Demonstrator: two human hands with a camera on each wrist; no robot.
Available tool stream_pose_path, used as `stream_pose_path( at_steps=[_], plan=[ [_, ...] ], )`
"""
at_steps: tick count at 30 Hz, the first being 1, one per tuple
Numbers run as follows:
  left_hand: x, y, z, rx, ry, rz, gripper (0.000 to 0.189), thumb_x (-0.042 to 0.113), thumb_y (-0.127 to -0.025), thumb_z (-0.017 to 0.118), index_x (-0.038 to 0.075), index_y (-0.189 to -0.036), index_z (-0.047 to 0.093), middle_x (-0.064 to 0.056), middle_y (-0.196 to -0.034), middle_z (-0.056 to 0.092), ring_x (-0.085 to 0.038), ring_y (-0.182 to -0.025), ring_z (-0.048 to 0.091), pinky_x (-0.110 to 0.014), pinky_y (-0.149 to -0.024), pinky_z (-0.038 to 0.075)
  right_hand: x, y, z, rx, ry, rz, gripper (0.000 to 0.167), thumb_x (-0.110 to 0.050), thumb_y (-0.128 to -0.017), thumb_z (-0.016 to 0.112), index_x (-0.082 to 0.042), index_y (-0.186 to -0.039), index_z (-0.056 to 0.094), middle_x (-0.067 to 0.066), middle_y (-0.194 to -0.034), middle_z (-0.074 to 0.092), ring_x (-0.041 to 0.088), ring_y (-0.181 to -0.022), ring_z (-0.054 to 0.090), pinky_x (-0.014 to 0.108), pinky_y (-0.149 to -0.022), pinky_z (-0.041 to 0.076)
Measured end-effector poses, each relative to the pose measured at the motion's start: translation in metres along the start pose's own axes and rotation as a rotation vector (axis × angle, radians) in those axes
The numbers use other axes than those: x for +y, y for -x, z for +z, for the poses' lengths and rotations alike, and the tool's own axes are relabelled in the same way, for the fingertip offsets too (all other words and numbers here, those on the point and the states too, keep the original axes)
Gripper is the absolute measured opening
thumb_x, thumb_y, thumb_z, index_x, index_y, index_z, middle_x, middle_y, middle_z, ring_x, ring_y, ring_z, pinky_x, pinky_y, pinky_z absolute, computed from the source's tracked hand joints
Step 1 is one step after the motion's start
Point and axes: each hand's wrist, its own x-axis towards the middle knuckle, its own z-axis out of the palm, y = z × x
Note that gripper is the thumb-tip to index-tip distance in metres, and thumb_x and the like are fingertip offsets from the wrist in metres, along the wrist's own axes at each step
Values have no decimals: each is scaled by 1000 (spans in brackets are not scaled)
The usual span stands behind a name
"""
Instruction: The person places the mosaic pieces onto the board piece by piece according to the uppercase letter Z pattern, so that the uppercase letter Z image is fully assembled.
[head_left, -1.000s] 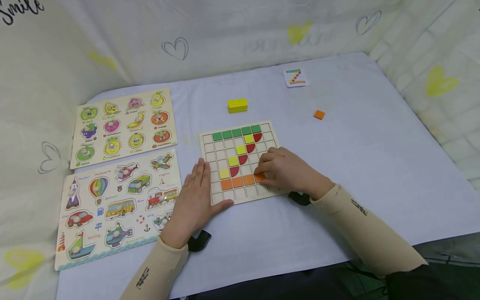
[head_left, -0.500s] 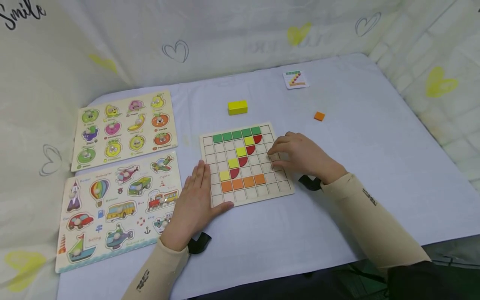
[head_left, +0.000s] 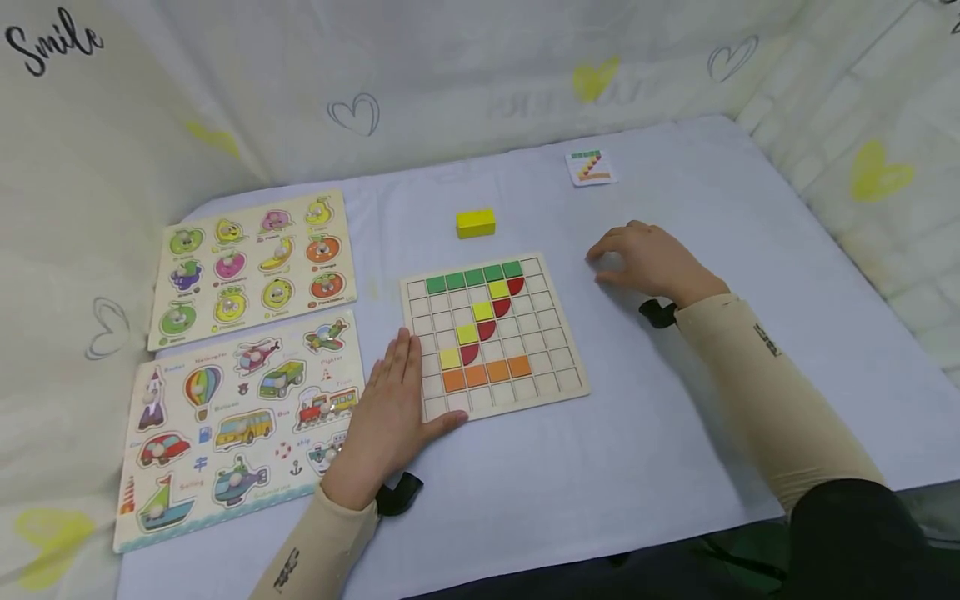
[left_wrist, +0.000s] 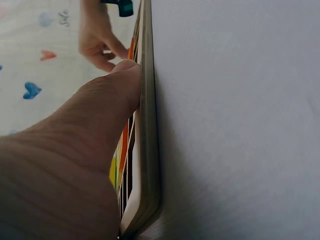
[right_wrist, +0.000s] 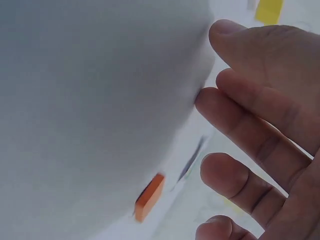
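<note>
A wooden grid board (head_left: 558, 358) lies in front of me with a Z of coloured tiles: green on top, a yellow and red diagonal, an orange row below. My left hand (head_left: 382, 417) rests along its left edge, fingers straight, and the thumb (left_wrist: 127, 72) presses its near edge in the left wrist view. Right of the board, my right hand (head_left: 648, 262) hovers over the cloth with loosely bent fingers (right_wrist: 225, 172) and nothing between them. An orange square tile (right_wrist: 149, 197) lies on the cloth close by in the right wrist view; the right hand hides it in the head view.
A yellow block (head_left: 476, 223) stands beyond the board. At the back lies a small card (head_left: 590, 167) printed with a coloured Z. To the left are a fruit puzzle board (head_left: 255, 267) and a vehicle puzzle board (head_left: 240, 425).
My right hand has let go of an orange tile at the end of the orange row and moved right and away, over where the loose orange tile lay. The left hand stays put.
</note>
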Motion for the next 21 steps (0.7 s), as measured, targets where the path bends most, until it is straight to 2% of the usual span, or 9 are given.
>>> stream_pose_path(
  at_steps=[7,15,21],
  plan=[
    [0,-1,1,3,1,2,125,75,-84,68,-3,-165,12,-21,-175,9,-37,-163,15,-55,-130,24,28,-8,-17,-51,83,53,37,-19,-94,72,-11,-130,73,16,-137,67,36,-117,54,59,-107,41],
    [0,-1,0,-6,0,-2,126,75,-85,68,-3,-165,11,-21,-175,9,-37,-163,14,-54,-130,23,53,-2,-27,-75,88,144,41,-14,-95,61,-10,-135,69,19,-147,59,42,-126,49,62,-104,43],
    [0,0,0,-8,0,-4,126,75,-85,68,-2,-165,10,-20,-175,9,-36,-163,14,-54,-131,23,60,-1,-26,-55,136,133,37,-13,-95,64,-7,-130,72,23,-141,62,45,-126,52,65,-108,41]
  ],
)
